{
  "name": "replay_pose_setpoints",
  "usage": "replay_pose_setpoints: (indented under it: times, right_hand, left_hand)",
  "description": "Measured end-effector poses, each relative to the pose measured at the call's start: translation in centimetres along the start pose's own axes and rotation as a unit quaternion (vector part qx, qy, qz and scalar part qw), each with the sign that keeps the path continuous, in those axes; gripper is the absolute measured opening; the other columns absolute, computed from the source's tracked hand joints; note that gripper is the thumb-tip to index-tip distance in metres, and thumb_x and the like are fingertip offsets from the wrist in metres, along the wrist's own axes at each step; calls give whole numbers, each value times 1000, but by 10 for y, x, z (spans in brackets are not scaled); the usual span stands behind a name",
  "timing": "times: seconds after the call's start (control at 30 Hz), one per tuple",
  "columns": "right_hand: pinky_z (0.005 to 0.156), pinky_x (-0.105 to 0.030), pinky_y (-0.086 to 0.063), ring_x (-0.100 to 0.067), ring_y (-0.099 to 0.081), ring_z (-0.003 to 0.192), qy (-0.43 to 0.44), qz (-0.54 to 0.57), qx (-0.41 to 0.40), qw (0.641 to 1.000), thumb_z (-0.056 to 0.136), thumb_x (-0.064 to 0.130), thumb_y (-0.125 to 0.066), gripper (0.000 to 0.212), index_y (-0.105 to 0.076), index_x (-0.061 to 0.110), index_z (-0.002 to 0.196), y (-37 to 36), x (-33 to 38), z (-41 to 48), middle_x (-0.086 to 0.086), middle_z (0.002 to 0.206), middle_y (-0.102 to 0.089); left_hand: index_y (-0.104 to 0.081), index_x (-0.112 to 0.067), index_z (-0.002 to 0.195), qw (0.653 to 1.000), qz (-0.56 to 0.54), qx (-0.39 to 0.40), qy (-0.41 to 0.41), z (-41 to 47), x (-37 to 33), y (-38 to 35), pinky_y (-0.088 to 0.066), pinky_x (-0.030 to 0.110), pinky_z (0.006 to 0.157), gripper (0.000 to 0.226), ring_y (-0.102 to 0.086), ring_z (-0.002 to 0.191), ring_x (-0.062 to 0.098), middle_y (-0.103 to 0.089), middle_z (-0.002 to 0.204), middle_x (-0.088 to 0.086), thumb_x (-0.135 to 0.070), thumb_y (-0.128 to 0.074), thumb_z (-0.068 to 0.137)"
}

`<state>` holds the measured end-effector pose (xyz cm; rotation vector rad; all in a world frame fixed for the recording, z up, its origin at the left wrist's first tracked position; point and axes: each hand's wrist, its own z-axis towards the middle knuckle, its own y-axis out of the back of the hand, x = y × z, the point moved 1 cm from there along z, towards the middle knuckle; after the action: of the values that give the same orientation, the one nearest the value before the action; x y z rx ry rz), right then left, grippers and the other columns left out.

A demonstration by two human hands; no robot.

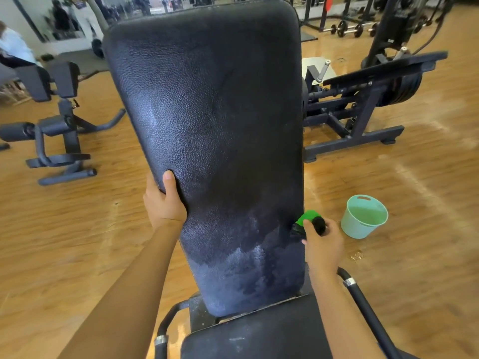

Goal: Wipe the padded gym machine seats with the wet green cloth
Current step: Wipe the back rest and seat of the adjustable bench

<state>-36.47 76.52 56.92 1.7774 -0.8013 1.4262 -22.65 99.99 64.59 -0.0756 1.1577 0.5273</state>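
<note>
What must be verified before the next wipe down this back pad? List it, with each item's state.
1. Right hand grip on the green cloth: ok, fingers curled round it.
2. Cloth against the back pad: ok, at its right edge.
3. Left hand steadying the pad: ok, it grips the left edge, thumb on the front.
4. Lower pad wiped clean: not ok, pale smears show there.
5. Bucket upright on the floor at the right: ok, liquid inside.
6. Cloth wet enough: cannot tell.
</note>
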Motion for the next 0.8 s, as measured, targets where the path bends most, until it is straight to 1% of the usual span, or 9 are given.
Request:
replay_pose_setpoints:
  times: [0.07,0.17,0.23,0.33,0.43,0.53,0.6,0.7,0.8]
  right_hand:
    - [73,-30,-59,-4,-63,74,36,13,3,999,89,18,-69,23,-59,14,109,-5,24,1,4,94,-65]
    - [58,-8,-49,10,-61,69,83,43,14,996,89,17,-69,22,-53,16,105,-13,43,-6,15,87,-58]
    - [58,-4,-45,4,-60,71,106,28,20,994,88,19,-69,23,-52,17,102,-19,43,-15,16,85,-57]
    - [62,-10,-46,-7,-57,75,105,24,24,994,89,22,-69,22,-51,15,99,-23,27,-21,10,84,-57]
    - [62,-12,-45,-8,-57,77,79,10,18,997,89,22,-69,23,-50,15,99,-21,7,-24,8,85,-57]
    - [65,-20,-47,-15,-59,79,35,-7,12,999,89,20,-68,22,-49,14,98,-15,-19,-33,6,85,-57]
    - [65,-22,-45,-21,-59,82,1,-18,8,1000,90,20,-68,22,-47,16,98,-13,-33,-38,4,85,-57]
    - [73,-30,-47,-24,-58,87,-28,-28,-8,999,89,20,-68,23,-47,17,98,-13,-34,-38,0,90,-58]
    - [68,-22,-46,-20,-59,84,3,7,-26,1000,89,19,-68,22,-49,15,99,-23,-7,-34,4,86,-57]
  left_hand:
    - [-57,2,123,1000,-4,1,-2,0,0,0,-34,27,78,83,-57,104,32,-65,113,22,-61,-27,78]
    - [-58,2,121,1000,-14,4,-1,-2,-2,1,-33,24,75,79,-54,97,21,-64,104,12,-59,-28,79]
    - [-58,1,121,1000,-17,6,-1,-3,-3,1,-33,23,74,77,-52,93,14,-60,101,5,-57,-29,80]
    - [-58,2,121,1000,-20,11,-1,-4,-6,1,-31,21,73,76,-50,83,2,-56,97,-1,-56,-29,80]
    - [-57,1,123,1000,-24,11,8,-5,-6,0,-31,21,71,77,-43,77,-7,-55,91,-7,-56,-29,80]
    - [-57,2,123,1000,-23,8,9,-5,-6,0,-31,22,71,78,-43,77,-6,-54,86,-9,-57,-29,79]
    - [-57,3,124,1000,-23,9,9,-4,-5,0,-32,21,73,80,-42,79,-7,-55,93,-4,-57,-28,79]
    - [-56,2,126,1000,-24,9,9,-4,-4,0,-32,19,75,81,-43,82,-8,-56,100,-3,-58,-28,79]
    - [-56,2,127,1000,-15,6,5,-3,-3,1,-33,20,77,83,-51,93,6,-64,109,9,-59,-27,79]
